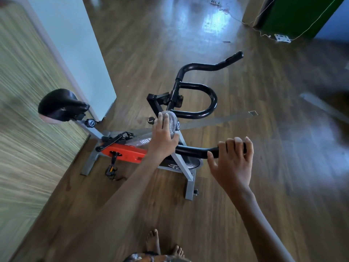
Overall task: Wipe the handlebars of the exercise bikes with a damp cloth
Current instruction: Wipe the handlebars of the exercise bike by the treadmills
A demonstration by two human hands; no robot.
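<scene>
Handlebars (200, 115): 1 set, black tubing, mounted at the front of an exercise bike (189, 187) standing on a wooden floor (264, 186).

Head view, looking down.

- Form: 1 closed inner loop and 2 outer horns. The far horn rises toward the upper middle of the frame. The near horn runs out to the person's right.
- Right hand (233, 161): at the end of the near horn. 4 fingers are curled over the top of the tube. The thumb is spread wide to the left, off the tube.
- Left hand (162, 138): raised over the bike's stem, just left of the near horn. Its fingers are wrapped round a translucent object (172, 125) with a crumpled look. Whether this is a cloth or a bottle cannot be told.
- Bike, other parts: black saddle (62, 105) at left, orange side panel (124, 153), 1 pedal (111, 170) hanging low, and a flywheel (188, 163) beneath the near horn.
- Surroundings: pale wall corner (79, 44) behind the saddle, a green panel (294, 16) at upper right, and a white socket block (282, 38) on the floor near that panel. 2 bare feet (154, 241) show at the bottom edge.
</scene>
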